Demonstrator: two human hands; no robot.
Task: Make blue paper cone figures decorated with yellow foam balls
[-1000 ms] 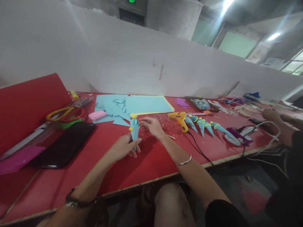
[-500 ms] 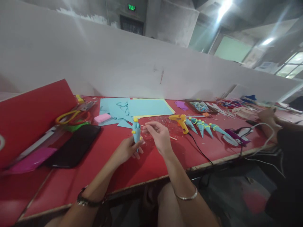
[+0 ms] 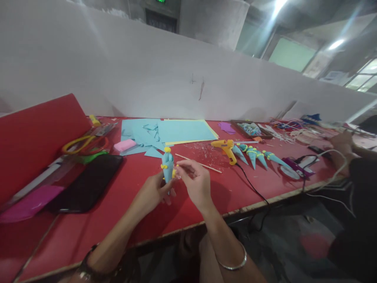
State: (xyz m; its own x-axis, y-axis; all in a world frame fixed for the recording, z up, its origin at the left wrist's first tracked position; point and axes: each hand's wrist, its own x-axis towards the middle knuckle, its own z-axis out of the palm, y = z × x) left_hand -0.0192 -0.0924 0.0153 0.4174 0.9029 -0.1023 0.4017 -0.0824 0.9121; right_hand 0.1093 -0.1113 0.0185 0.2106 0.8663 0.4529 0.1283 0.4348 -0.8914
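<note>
Red bench (image 3: 176,214) along a pale wall (image 3: 132,70); lit ceiling lamp (image 3: 336,44) beyond, at upper right. Along bench back: blue paper (image 3: 185,129). To the left, scissors (image 3: 83,149); to the right, yellow glue gun (image 3: 226,147) beside finished-looking spares (image 3: 253,157). Stick (image 3: 202,163) lying behind right hand (image 3: 197,181).

Left hand (image 3: 154,188): in from lower left, fingers curled round lower part of blue cone (image 3: 167,167), nearly upright, point down, above bench. Right hand: in from lower right, wrist bent toward cone, fingers bunched near thumb, just beside it; cannot tell whether pinching anything.
</note>
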